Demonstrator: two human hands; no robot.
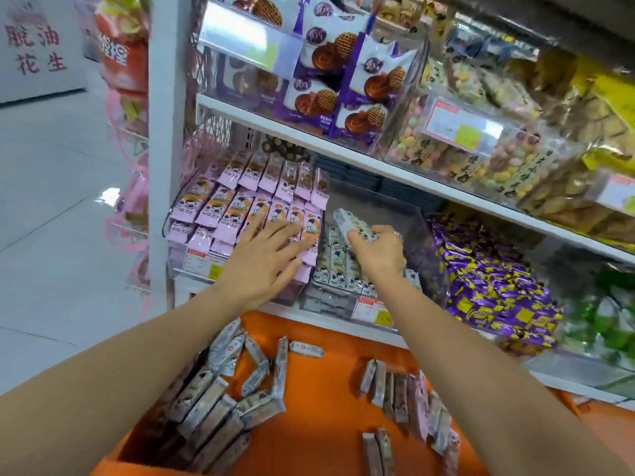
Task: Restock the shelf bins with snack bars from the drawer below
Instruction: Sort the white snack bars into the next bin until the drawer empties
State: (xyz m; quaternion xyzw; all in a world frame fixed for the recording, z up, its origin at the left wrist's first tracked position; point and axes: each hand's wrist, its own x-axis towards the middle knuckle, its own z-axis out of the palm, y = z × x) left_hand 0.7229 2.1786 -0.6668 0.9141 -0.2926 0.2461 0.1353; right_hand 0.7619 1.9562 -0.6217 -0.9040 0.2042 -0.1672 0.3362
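Pink-wrapped snack bars [237,201] fill the left clear shelf bin in tilted rows. My left hand [264,259] lies flat on their lower right rows, fingers spread and straight. Beside it, a second clear bin [412,228] holds white-wrapped bars [338,266] along its front. My right hand [378,250] hovers over that bin and grips a few white bars [354,225], which stick out to the upper left. Below the shelf, the open orange drawer [323,389] holds loose silver-white bars [220,403] at the left and more bars [412,396] at the right.
A bin of purple-and-yellow candy packs [494,283] stands right of the white-bar bin. The shelf above carries purple waffle-cookie packs [347,73] and bagged snacks [481,146]. A white upright post [168,132] bounds the shelf at left, with aisle floor beyond.
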